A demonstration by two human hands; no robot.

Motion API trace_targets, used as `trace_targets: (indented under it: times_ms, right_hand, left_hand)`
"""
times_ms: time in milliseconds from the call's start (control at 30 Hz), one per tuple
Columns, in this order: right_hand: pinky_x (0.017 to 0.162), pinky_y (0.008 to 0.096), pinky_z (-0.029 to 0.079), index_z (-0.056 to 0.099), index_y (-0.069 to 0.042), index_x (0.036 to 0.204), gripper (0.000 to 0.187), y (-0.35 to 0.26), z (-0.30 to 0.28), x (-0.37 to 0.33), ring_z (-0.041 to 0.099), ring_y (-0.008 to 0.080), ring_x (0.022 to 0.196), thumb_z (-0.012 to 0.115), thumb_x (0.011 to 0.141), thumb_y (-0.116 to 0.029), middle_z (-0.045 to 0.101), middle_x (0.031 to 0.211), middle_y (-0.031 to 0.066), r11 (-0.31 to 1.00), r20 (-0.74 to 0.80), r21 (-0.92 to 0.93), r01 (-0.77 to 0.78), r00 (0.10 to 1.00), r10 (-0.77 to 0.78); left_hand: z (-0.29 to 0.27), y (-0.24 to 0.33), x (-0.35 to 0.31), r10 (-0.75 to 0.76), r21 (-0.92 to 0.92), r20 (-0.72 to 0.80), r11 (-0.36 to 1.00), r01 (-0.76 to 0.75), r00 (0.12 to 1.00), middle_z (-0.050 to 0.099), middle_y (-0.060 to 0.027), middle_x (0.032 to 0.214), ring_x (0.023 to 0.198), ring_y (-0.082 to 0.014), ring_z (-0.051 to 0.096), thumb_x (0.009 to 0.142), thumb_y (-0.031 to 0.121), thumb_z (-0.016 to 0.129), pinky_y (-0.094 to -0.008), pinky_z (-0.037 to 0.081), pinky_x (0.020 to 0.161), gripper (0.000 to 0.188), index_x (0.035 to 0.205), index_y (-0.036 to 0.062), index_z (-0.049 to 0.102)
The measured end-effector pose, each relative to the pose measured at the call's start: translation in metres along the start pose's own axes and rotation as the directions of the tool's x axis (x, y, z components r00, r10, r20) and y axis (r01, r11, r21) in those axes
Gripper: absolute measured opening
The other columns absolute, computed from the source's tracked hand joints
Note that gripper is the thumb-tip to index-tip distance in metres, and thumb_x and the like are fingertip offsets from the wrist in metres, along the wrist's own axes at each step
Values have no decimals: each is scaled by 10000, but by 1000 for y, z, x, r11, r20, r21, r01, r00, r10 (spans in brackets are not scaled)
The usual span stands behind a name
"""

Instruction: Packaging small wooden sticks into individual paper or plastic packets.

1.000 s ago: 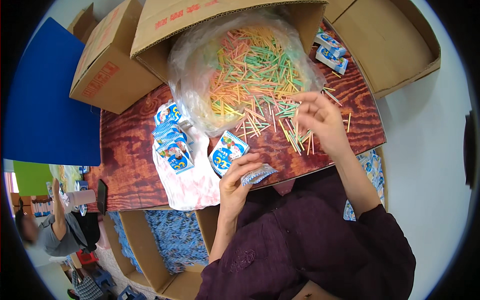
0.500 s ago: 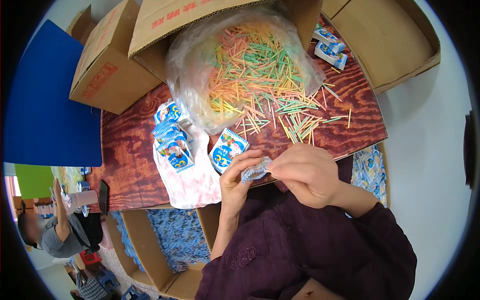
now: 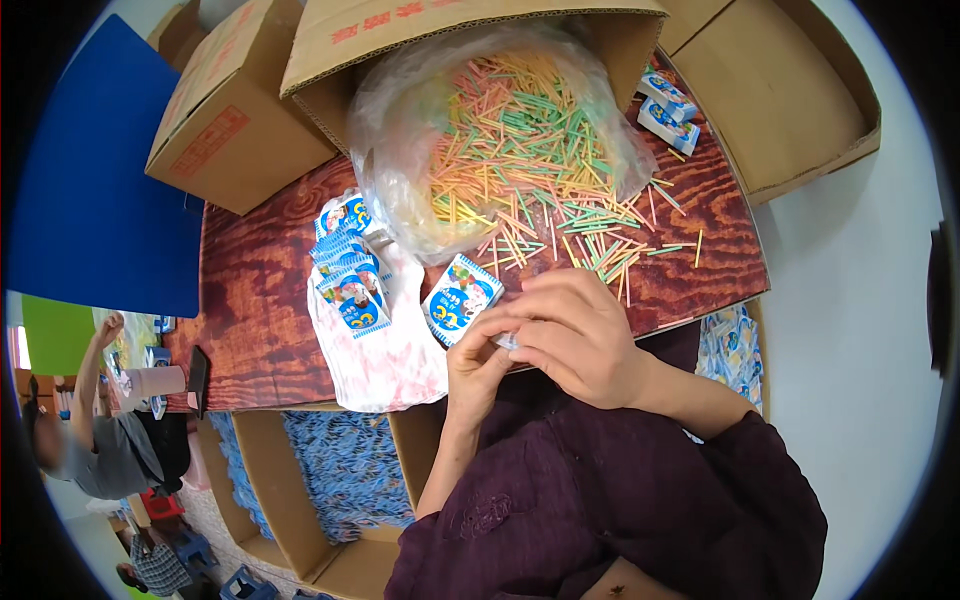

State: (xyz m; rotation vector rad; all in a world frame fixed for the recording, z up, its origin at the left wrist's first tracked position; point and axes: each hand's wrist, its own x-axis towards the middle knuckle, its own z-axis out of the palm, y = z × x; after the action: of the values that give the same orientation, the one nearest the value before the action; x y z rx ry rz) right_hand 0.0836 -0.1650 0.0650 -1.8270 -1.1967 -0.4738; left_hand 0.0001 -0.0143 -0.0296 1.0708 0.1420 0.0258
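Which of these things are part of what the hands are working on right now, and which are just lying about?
In hand:
left hand and right hand, together on a small packet
coloured sticks in the clear bag
blue-and-white packets

Lying about:
closed cardboard box
blue panel
dark phone

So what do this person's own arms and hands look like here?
Both hands are bare: no gloves, rings or watch show on the left hand or right hand. The forearms are bare too, coming out of a dark purple top with loose sleeves that end near the elbows. The fabric looks faintly patterned.
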Motion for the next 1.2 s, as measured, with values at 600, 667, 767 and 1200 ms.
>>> trace_targets:
  times_ms: [600,667,767,1200]
  right_hand:
    - [721,332,488,596,-15,825,149,-2,-1,-16,614,246,816,702,738,42,610,830,101,985,30,103,-137,990,135]
    - [763,325,479,592,-9,829,106,-4,-4,-21,607,218,850,675,784,38,602,851,95,799,52,397,-452,880,472]
    - [765,314,474,584,-8,826,92,-8,-4,-19,598,197,847,669,808,20,599,860,92,710,90,491,-505,840,536]
    - [818,313,450,550,-24,835,124,-10,-22,-27,570,195,910,673,828,-26,565,887,82,704,71,530,-473,852,519]
  left_hand:
    - [1,-15,-18,79,-25,-159,996,-84,984,634,-131,1132,1045,-183,575,954,79,537,-297,440,918,204,1039,-49,671]
    - [0,-14,-20,118,40,-129,993,-114,985,632,-136,1133,1048,-184,574,955,87,539,-299,439,920,208,1042,-50,669]
    - [4,-12,-22,156,90,-70,985,-149,985,630,-143,1133,1054,-185,572,958,99,541,-306,438,927,215,1047,-52,665]
    - [12,-13,-17,88,-150,-29,984,-91,996,652,-100,1064,965,-181,619,979,235,536,-353,470,897,277,1066,-17,608]
